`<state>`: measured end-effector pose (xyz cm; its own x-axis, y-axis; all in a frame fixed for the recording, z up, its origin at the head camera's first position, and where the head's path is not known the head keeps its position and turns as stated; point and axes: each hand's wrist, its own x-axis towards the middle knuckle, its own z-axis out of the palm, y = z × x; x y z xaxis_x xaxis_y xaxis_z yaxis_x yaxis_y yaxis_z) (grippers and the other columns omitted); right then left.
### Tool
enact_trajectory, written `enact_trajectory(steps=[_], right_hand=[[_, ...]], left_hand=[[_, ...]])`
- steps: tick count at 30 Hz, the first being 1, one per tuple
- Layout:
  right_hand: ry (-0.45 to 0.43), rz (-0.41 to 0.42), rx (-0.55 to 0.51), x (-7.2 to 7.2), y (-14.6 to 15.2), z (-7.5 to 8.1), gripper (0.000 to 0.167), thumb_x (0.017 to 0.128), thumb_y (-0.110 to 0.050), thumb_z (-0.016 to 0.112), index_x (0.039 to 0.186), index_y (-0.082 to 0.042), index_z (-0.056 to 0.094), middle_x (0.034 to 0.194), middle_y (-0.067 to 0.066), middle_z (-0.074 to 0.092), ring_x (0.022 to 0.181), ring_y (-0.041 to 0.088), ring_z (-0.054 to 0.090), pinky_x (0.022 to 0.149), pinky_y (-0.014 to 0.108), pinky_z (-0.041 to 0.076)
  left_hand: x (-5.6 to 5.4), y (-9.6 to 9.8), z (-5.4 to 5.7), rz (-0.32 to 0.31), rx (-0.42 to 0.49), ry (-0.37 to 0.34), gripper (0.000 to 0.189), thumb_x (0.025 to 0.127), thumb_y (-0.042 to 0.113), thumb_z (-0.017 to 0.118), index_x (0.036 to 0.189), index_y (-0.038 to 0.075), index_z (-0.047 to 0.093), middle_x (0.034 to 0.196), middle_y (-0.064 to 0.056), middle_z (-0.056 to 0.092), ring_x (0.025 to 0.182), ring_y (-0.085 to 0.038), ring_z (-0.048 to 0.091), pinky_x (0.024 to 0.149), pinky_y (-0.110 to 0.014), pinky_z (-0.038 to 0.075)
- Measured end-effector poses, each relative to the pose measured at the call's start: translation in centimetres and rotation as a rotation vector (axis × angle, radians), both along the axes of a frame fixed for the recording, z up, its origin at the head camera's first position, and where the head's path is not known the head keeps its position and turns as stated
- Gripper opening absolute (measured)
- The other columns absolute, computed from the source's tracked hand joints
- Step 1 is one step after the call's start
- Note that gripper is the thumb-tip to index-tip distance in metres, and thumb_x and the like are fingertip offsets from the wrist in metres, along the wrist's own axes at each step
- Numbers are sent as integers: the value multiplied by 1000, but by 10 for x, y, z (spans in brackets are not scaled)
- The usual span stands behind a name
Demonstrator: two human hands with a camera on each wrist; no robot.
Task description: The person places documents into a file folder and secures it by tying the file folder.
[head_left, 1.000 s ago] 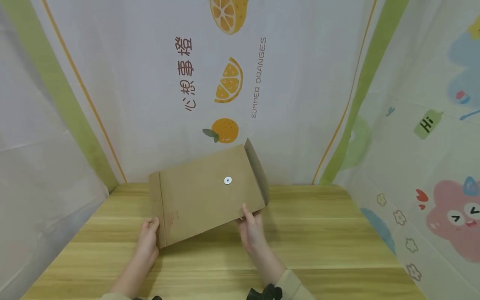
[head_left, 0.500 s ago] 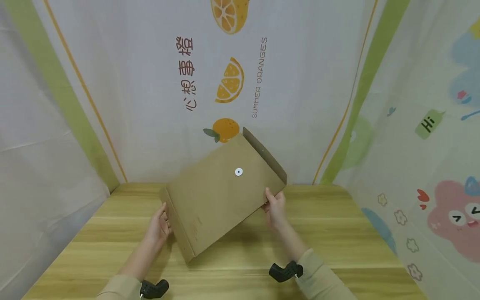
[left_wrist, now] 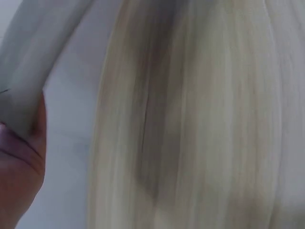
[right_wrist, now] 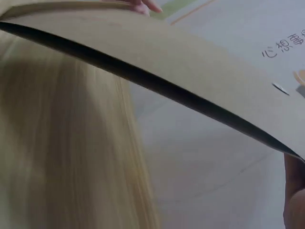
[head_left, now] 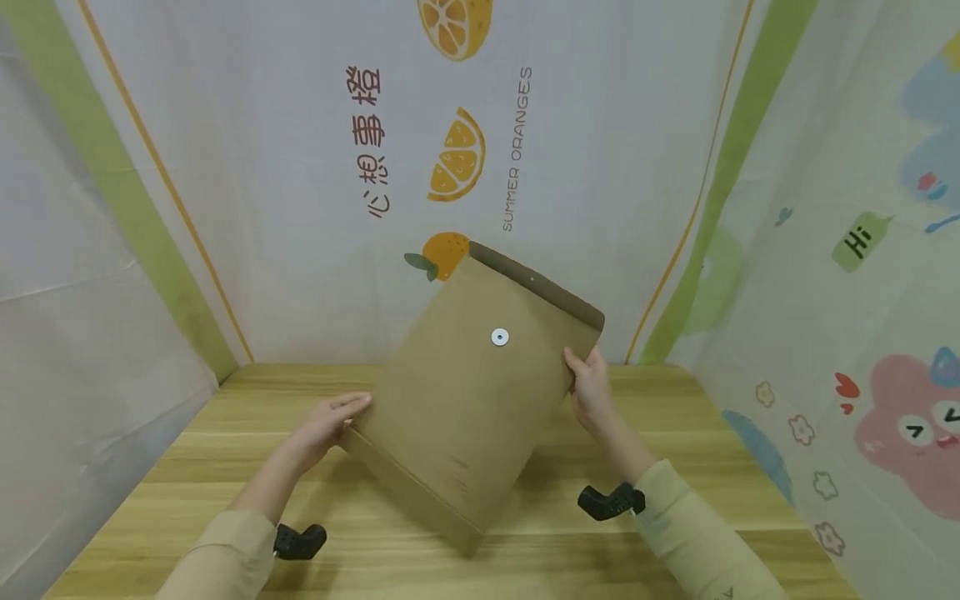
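A brown kraft paper document envelope (head_left: pixel 457 375) is held tilted above the table, its flap end up and to the right. A white round button (head_left: pixel 500 337) sits on its face, and the flap (head_left: pixel 536 282) stands folded up along the top edge. My left hand (head_left: pixel 330 423) pinches the lower left corner, thumb and fingers on either side. On the right edge near the flap, my right hand (head_left: pixel 592 387) grips with the thumb on the front face. In the right wrist view the envelope (right_wrist: pixel 190 62) is seen along its side edge, slightly bowed.
Beneath is a wood-grain table (head_left: pixel 240 467). A white cloth with printed oranges (head_left: pixel 456 158) hangs behind its far edge, and a cartoon-printed cloth (head_left: pixel 810 350) lines the right side. Black wrist camera mounts (head_left: pixel 300 542) jut from both sleeves.
The envelope has been lifted and turned clockwise, its flap end moving right and up. My left hand has shifted from the lower left edge to the corner; my right hand has moved right and up.
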<state>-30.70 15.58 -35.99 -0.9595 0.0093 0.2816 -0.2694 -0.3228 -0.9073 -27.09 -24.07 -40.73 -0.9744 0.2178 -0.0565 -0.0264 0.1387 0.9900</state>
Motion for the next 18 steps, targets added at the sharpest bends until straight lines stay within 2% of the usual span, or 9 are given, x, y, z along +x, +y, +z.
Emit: enact_trajectory(steps=[2, 4, 7, 9, 11, 12, 14, 17, 18], right_hand=[[-16, -5, 35, -3, 5, 3, 30, 101, -3, 38, 130, 2, 33, 105, 6, 52, 84, 13, 59, 74, 24, 52], [-31, 0, 65, -5, 10, 6, 27, 102, -3, 39, 127, 2, 34, 101, 5, 52, 81, 12, 58, 72, 23, 51], [-59, 25, 97, -8, 16, 9, 24, 101, -4, 40, 125, 1, 36, 96, 2, 55, 77, 11, 59, 69, 22, 51], [-63, 52, 111, -10, 19, 10, 20, 102, -4, 40, 121, -1, 38, 93, 0, 57, 75, 10, 60, 68, 21, 52], [-54, 70, 138, -13, 23, 11, 11, 101, -4, 41, 112, -4, 40, 83, -3, 57, 68, 7, 58, 62, 18, 50], [-46, 77, 152, -15, 24, 12, 5, 101, -4, 42, 105, -6, 40, 78, -4, 56, 64, 6, 56, 58, 16, 48], [-15, 96, 163, -18, 26, 14, 7, 100, -5, 44, 105, -8, 42, 76, -5, 58, 62, 6, 57, 57, 16, 48], [25, 131, 206, -22, 28, 18, 15, 100, -7, 47, 113, -1, 45, 80, -4, 61, 65, 7, 60, 60, 19, 51], [32, 147, 215, -23, 28, 19, 24, 100, -7, 47, 123, 0, 44, 86, -2, 64, 70, 10, 63, 64, 22, 54]], left_hand=[[-2, 8, 0, -62, -52, -13, 62, 98, 31, 54, 141, -10, 36, 124, -18, 57, 96, -19, 61, 84, -38, 51], [-3, 16, 0, -98, -84, -18, 68, 97, 31, 56, 144, -11, 29, 120, -16, 58, 94, -17, 60, 86, -39, 50], [-4, 26, 2, -126, -93, -32, 74, 97, 30, 58, 146, -11, 21, 87, -5, 58, 79, -13, 55, 86, -40, 50], [-5, 31, 4, -139, -89, -38, 74, 97, 29, 58, 147, -11, 19, 68, 3, 44, 67, -12, 46, 82, -39, 51], [-7, 36, 6, -164, -76, -38, 74, 97, 28, 57, 147, -10, 18, 60, 5, 32, 61, -12, 41, 79, -37, 52], [-9, 38, 9, -175, -65, -28, 73, 97, 27, 57, 147, -10, 18, 58, 6, 37, 60, -11, 43, 77, -36, 53], [-13, 43, 13, -189, -44, -4, 72, 97, 26, 56, 147, -11, 18, 62, 5, 48, 61, -11, 50, 73, -35, 54], [-18, 49, 21, -200, -18, 38, 71, 97, 22, 57, 146, -13, 18, 83, -2, 63, 69, -14, 61, 72, -36, 56], [-19, 52, 23, -200, -14, 45, 71, 97, 21, 58, 145, -13, 19, 90, -8, 66, 72, -15, 64, 73, -37, 56]])
